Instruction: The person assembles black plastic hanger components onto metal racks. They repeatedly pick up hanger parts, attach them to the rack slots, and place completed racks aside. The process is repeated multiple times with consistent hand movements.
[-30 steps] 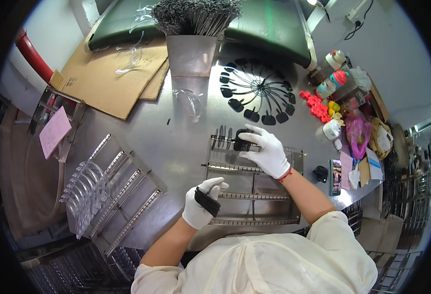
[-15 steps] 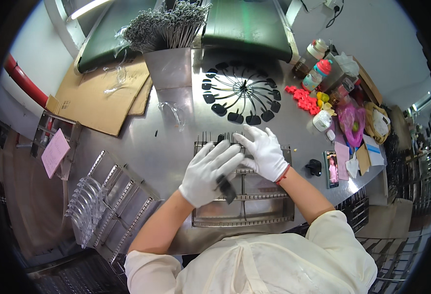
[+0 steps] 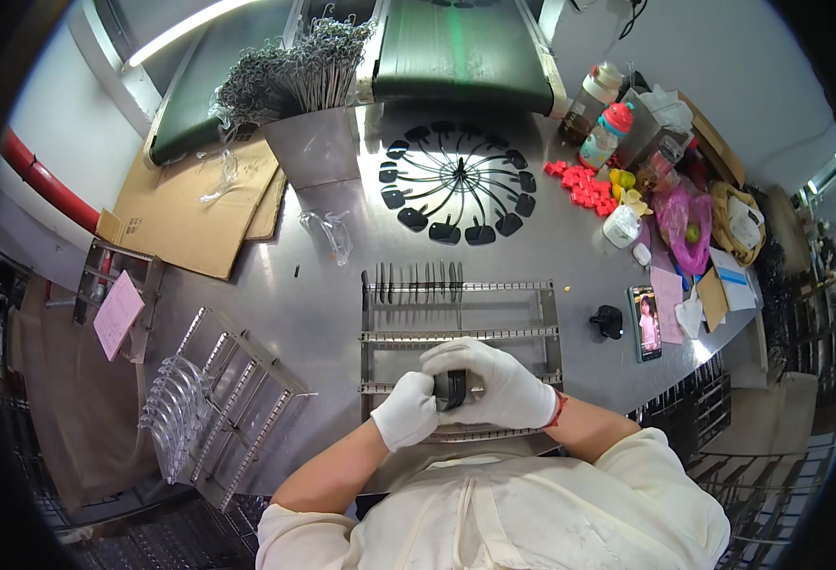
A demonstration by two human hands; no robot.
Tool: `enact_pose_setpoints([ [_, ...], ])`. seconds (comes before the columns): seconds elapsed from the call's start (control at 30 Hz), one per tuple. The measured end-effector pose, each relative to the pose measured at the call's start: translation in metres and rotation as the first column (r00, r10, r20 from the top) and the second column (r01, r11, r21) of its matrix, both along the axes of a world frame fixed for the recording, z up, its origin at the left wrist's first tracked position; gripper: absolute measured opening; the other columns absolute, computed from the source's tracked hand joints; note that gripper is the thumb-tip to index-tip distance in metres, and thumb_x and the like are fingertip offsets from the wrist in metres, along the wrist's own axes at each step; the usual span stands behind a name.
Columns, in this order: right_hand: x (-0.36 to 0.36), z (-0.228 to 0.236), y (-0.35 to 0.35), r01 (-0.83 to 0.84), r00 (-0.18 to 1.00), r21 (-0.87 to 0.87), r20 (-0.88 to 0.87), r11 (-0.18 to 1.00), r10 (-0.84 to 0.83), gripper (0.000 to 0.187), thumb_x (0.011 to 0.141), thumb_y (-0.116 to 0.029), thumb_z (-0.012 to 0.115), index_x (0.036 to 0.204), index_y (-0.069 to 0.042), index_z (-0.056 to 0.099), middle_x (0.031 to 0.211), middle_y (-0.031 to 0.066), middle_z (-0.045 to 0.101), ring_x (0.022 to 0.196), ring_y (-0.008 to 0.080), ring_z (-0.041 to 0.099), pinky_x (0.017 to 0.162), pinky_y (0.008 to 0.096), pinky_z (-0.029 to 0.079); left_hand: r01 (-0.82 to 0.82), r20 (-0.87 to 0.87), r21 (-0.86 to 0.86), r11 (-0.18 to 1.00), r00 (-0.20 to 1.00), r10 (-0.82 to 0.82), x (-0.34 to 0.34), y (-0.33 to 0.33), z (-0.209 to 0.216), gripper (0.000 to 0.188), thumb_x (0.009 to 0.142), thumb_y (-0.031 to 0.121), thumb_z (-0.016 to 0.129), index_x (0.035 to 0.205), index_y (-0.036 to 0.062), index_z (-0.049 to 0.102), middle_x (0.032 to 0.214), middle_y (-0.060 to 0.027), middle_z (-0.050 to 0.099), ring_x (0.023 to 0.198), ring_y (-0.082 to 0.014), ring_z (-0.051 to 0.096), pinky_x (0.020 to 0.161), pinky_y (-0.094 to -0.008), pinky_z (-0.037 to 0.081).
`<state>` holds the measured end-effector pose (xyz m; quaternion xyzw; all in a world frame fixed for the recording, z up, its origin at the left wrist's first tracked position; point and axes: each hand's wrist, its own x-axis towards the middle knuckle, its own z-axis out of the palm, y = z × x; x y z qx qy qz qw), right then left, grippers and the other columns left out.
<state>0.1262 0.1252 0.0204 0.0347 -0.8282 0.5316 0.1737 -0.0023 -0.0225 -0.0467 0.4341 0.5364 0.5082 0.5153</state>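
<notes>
Both hands wear white gloves and meet over the near part of a metal slotted rack. Between them is a small glossy black piece, its exact kind unclear. My left hand is closed against the piece's left side. My right hand curls round it from the right, its fingers over the far side. Several thin dark flat pieces stand on edge in the rack's far left slots. Beyond the rack, a round black spoked holder carries black rounded pieces at its arm ends.
At left stands a second rack with clear curved pieces. Cardboard and a metal box of wire hooks lie farther back. To the right are a black part, a phone, red pieces and bottles.
Both hands have drawn back toward me from the rack's far side and come together. The black piece, blurred by my left hand before, is now between both hands.
</notes>
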Motion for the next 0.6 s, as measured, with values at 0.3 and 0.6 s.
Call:
enact_pose_setpoints([
  [0.3,0.016,-0.043,0.02,0.105,0.984,-0.994,0.101,-0.023,0.144,0.05,0.095,-0.011,0.063,0.143,-0.022,0.05,0.133,0.013,0.06,0.117,0.0202,0.06,0.095,0.0322,0.051,0.083,0.016,-0.486,0.87,0.996,-0.086,-0.001,0.031,0.055,0.022,0.098,0.008,0.055,0.109,-0.0036,0.07,0.084,-0.0081,0.074,0.069,-0.0137,0.071,0.069,-0.0293,0.059],
  [0.6,-0.021,-0.065,0.102,0.309,0.951,-0.157,0.056,0.938,-0.304,0.051,0.082,0.011,0.074,0.127,-0.006,0.061,0.134,0.0113,0.058,0.12,0.02,0.062,0.104,0.0356,0.051,-0.313,0.054,-0.217,0.925,0.942,0.332,-0.032,0.015,-0.007,0.027,0.102,0.006,0.057,0.127,-0.0033,0.064,0.097,-0.0071,0.073,0.083,-0.0099,0.068,0.074,-0.0254,0.056],
])
